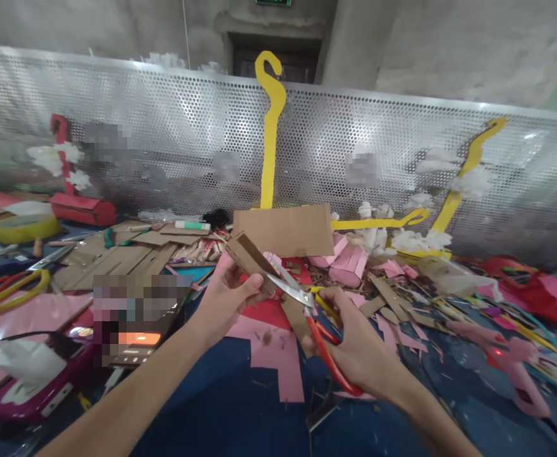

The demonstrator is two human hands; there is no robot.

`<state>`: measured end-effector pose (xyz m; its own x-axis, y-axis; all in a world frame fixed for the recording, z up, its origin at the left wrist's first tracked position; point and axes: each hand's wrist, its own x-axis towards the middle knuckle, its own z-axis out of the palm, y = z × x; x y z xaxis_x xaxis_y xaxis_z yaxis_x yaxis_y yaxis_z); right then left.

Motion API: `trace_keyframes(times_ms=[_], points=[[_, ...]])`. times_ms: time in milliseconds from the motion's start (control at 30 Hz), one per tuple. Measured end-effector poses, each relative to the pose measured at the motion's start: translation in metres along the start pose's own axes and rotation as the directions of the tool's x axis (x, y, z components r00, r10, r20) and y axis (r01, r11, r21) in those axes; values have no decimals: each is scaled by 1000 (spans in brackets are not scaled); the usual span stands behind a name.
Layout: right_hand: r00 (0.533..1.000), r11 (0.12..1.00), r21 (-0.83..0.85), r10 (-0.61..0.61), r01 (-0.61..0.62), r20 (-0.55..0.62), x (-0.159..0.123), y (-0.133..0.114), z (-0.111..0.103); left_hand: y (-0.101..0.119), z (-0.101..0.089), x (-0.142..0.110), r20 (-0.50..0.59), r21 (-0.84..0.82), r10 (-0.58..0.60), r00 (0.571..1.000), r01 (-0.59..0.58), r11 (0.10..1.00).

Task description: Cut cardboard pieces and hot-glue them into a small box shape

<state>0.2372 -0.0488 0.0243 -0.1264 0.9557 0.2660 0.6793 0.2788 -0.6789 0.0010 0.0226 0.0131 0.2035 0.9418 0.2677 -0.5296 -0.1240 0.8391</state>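
Observation:
My left hand (pixel 225 295) pinches a small folded piece of brown cardboard (pixel 248 255) and holds it up above the blue table. My right hand (pixel 354 346) is closed round the red handles of a pair of scissors (pixel 307 311). The scissors' metal blades are parted and point up-left, and their tips meet the lower edge of the cardboard piece. Beneath both hands lie pink paper sheets (pixel 278 355) and a brown cardboard offcut (pixel 295 317).
A larger cardboard sheet (pixel 285 230) stands behind the hands. Flat cardboard pieces (pixel 116 254) lie at left, pink scraps (pixel 345 260) at right. A pink glue gun (pixel 516 368) lies far right. A perforated metal screen (pixel 164 127) with yellow cutouts (pixel 269 127) closes the back.

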Motion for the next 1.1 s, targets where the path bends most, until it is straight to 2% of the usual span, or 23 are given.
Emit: trace_keyframes(times_ms=[200,433,533,667,800,900,1000,1100], points=[[993,990,-101,-101,94,-66,1,-1,3,-3,-4,3,49,73,130,990,-134,988],[978,975,-167,-169,147,-123,4,0,-4,4,-9,4,-12,99,55,998,-53,994],[983,986,-119,-130,115,-132,5,1,-4,6,-12,4,-20,109,60,998,-57,992],[997,997,72,-22,27,-76,5,-2,-6,5,-10,4,11,116,41,999,-42,992],[999,981,194,-23,31,-45,6,-5,-10,7,-2,0,50,93,-73,996,68,993],[998,976,217,-6,21,-67,8,-3,-10,11,4,-2,9,62,-180,984,179,982],[991,979,200,-6,33,-136,11,2,-9,18,6,-5,-5,-2,-287,958,287,958],[974,990,121,-50,78,-222,14,7,-8,22,4,-5,76,-48,-369,926,373,927]])
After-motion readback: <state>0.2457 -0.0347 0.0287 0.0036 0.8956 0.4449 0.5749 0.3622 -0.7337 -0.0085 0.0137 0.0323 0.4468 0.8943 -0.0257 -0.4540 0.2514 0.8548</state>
